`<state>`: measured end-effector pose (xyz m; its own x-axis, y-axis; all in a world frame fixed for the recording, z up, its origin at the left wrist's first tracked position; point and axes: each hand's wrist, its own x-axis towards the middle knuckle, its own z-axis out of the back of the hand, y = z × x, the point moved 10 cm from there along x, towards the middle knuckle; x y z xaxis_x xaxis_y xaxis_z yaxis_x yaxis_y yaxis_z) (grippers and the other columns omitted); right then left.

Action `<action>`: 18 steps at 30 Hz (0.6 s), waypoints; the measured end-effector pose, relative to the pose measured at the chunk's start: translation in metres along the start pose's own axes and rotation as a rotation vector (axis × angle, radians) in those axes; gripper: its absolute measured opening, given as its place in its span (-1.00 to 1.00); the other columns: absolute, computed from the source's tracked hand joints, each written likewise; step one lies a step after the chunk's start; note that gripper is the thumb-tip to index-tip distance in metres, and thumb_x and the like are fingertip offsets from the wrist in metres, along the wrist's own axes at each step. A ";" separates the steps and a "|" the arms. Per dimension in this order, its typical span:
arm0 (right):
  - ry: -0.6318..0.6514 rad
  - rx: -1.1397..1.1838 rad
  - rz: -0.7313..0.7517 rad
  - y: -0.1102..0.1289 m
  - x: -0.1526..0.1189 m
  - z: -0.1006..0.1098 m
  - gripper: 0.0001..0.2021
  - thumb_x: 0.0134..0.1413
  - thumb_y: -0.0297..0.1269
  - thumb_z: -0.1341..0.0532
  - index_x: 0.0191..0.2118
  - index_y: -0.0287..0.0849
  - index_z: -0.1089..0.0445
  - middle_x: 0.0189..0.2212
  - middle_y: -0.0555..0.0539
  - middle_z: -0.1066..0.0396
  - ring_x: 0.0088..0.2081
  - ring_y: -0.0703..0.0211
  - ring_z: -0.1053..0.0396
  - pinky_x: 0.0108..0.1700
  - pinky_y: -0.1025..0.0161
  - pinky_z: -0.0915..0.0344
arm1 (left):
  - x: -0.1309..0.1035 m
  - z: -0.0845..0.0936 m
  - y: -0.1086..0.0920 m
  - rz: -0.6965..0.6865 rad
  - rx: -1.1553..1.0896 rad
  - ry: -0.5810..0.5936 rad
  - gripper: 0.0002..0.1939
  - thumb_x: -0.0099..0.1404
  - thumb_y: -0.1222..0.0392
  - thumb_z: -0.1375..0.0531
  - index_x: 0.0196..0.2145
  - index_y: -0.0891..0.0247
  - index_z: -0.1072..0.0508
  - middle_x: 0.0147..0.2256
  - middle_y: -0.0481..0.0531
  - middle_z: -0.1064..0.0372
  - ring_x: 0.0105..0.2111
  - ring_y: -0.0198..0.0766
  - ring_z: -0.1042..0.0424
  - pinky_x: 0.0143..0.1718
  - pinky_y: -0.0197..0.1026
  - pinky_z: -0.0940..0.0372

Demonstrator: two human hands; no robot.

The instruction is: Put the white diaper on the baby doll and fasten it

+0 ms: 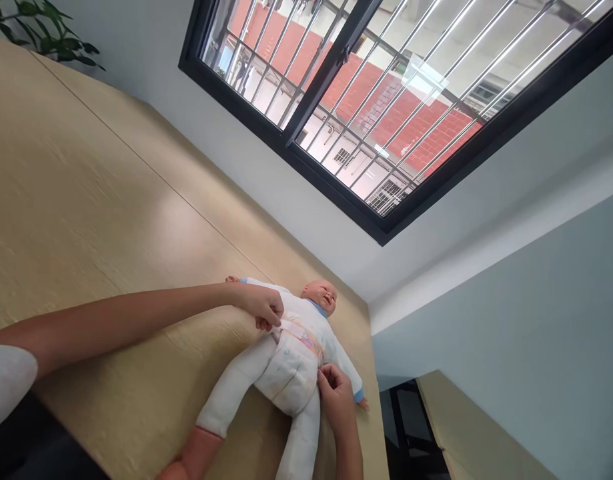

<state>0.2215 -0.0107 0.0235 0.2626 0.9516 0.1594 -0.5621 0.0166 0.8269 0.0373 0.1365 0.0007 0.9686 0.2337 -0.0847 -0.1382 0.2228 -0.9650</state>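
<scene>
A baby doll (301, 313) in a white outfit with blue cuffs and collar lies on its back on the wooden table (136, 240). Around its hips is a white diaper (289, 377) with a coloured band at the waist. My left hand (266, 308) is closed at the diaper's waist edge, on the image-left side, pinching what looks like its tab. On the other side, my right hand (333, 387) pinches the diaper's edge near the hip, thumb and index finger together. The doll's head points toward the wall, and its legs spread toward me.
Beyond the table's far edge stand a pale wall (356, 267) and a barred window (291, 143) with a dark frame. Green leaves (61, 43) show at the upper left. Another wooden surface (466, 413) with dark legs is at the lower right.
</scene>
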 end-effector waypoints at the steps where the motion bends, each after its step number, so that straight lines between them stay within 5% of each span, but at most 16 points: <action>1: 0.003 -0.001 -0.003 -0.001 0.000 0.000 -0.66 0.04 -0.01 -0.26 -0.54 -0.16 -0.29 -0.60 0.06 -0.22 -0.50 0.21 -0.15 -0.43 0.29 -0.13 | 0.001 0.001 0.001 -0.008 -0.014 -0.014 -0.66 0.18 -0.09 -0.33 -0.45 0.27 -0.47 -0.46 -0.02 -0.51 -0.45 -0.28 -0.49 -0.38 -0.24 -0.41; 6: 0.010 -0.008 -0.006 -0.007 0.000 0.000 -0.67 0.04 -0.03 -0.25 -0.53 -0.16 -0.28 -0.60 0.06 -0.20 -0.49 0.21 -0.13 -0.43 0.30 -0.11 | 0.000 -0.008 0.000 -0.040 -0.082 0.041 -0.67 0.07 -0.05 -0.41 -0.40 0.27 -0.54 -0.45 -0.04 -0.51 -0.42 -0.26 -0.49 -0.30 -0.20 -0.43; 18: 0.032 -0.036 -0.004 -0.004 0.001 -0.002 -0.67 0.05 -0.01 -0.23 -0.52 -0.16 -0.29 -0.57 0.05 -0.21 -0.46 0.19 -0.16 -0.40 0.28 -0.13 | -0.006 0.006 -0.012 -0.100 -0.299 -0.016 -0.72 0.16 0.00 -0.36 -0.40 0.27 -0.45 -0.44 -0.07 -0.47 -0.35 -0.27 -0.50 -0.14 -0.18 -0.41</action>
<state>0.2222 -0.0091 0.0194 0.2397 0.9610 0.1380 -0.5892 0.0310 0.8074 0.0323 0.1380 0.0141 0.9705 0.2406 0.0159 0.0269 -0.0425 -0.9987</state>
